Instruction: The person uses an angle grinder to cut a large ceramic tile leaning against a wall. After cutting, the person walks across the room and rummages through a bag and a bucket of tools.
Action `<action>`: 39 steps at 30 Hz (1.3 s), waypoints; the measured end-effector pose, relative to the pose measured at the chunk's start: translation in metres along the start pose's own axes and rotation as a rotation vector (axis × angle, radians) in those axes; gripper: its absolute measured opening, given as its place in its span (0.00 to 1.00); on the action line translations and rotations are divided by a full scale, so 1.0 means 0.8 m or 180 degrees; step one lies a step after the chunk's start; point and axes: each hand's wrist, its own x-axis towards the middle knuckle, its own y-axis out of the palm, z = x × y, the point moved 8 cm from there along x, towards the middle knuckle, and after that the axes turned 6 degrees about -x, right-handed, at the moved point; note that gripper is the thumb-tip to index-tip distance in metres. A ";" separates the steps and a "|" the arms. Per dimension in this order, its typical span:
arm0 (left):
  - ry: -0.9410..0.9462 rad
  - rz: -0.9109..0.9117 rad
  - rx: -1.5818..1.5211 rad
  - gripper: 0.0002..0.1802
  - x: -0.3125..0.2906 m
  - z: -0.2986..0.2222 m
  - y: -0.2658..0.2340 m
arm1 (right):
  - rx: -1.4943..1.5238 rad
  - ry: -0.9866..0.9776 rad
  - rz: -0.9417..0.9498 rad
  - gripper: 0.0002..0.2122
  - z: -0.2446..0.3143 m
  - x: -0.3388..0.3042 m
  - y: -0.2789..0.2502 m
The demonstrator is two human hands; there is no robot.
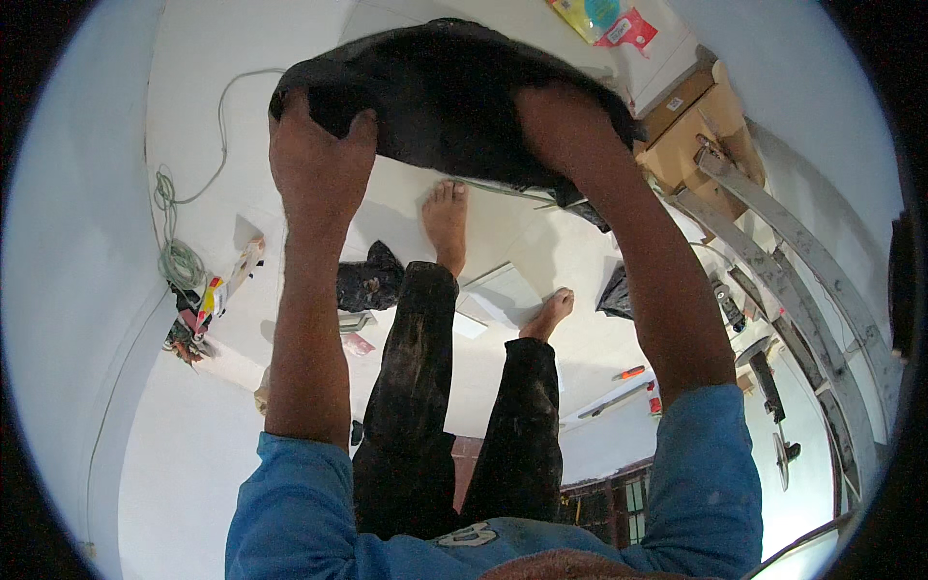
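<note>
A large, soft black cloth or bag (440, 101) is stretched between my two raised hands; its exact kind I cannot make out. My left hand (324, 155) grips its left end, the thumb beside a dark fold and the other fingers mostly hidden. At the right end, my right hand (561, 126) reaches against the black material and holds that side up, its fingertips lost in the dark. Below it, my bare feet stand apart on the pale tiled floor (387, 203).
A metal ladder (783, 232) leans at the right beside an open cardboard box (696, 135). A coiled pale hose (181, 261) lies at the left. Black plastic (372, 280) and a loose tile (503, 290) lie by my feet. A colourful packet (604, 21) rests far off.
</note>
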 end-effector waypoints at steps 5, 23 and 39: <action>-0.0277 -0.0087 -0.0860 0.26 -0.010 0.036 0.028 | -0.0172 0.0445 0.0272 0.11 -0.029 -0.040 -0.028; -0.1045 0.1599 -0.1568 0.42 -0.068 -0.037 0.030 | 0.1444 0.0960 0.0062 0.10 0.027 0.024 -0.050; -0.0775 0.1261 -0.1879 0.36 -0.076 -0.036 0.047 | 0.2498 0.1181 -0.0930 0.15 0.007 0.066 0.116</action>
